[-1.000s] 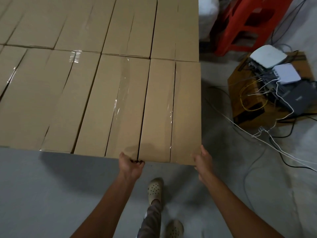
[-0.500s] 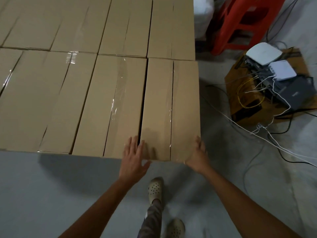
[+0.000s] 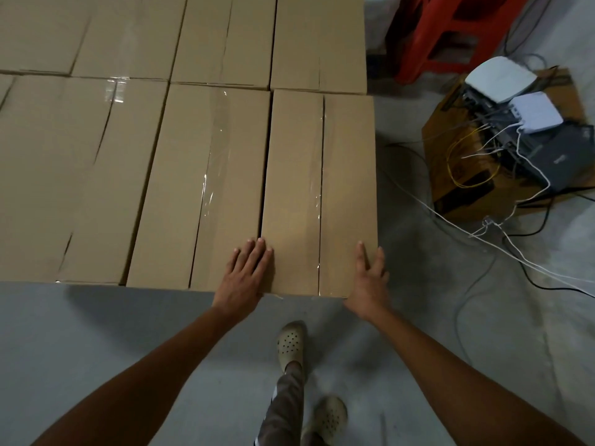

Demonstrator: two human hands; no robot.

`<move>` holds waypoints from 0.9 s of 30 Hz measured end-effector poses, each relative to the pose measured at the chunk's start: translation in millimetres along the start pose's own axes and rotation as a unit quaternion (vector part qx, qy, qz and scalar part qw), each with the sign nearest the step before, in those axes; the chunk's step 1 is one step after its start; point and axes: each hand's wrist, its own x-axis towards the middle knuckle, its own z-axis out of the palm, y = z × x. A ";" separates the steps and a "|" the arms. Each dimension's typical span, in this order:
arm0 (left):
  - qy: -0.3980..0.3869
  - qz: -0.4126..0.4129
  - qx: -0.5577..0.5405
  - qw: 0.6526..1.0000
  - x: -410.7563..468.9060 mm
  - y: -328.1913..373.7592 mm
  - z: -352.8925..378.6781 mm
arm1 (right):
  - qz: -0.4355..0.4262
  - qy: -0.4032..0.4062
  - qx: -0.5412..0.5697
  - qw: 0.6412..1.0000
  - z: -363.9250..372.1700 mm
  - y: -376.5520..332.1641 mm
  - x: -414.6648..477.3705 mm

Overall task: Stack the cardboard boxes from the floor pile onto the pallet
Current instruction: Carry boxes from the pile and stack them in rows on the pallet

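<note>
We see plain tan cardboard boxes [image 3: 206,175], each striped with glossy clear tape [image 3: 317,194]. Right of the boxes we make out a red stool [image 3: 428,37], white devices [image 3: 499,78] and yellow wires [image 3: 457,169] on an ochre carton [image 3: 450,201]. On the near side of the boxes are beige hole-dotted clogs [image 3: 291,344] on grey floor [image 3: 96,333].

1. The left hand [image 3: 246,278] lies flat with straight fingers on the near edge of the box layer. It spans the seam between the corner box [image 3: 318,175] and the neighbouring box [image 3: 206,188].
2. The right hand [image 3: 370,281] rests with straight fingers at the near right corner of the corner box.
3. Clear tape runs along each box's top seam.
4. A carton [image 3: 463,191] bearing white devices [image 3: 500,78] stands on the floor [image 3: 96,333], to the right of the boxes and apart from them.
</note>
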 end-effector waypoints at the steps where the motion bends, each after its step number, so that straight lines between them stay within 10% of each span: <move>1: -0.005 0.006 -0.005 1.000 -0.9 -1.5 -0.4 | -0.004 0.005 0.004 1.000 1.6 2.4 -0.3; 27: -0.029 -0.014 -0.005 0.999 -0.8 13.9 -6.8 | -0.042 -0.034 -0.021 0.998 0.1 1.7 3.5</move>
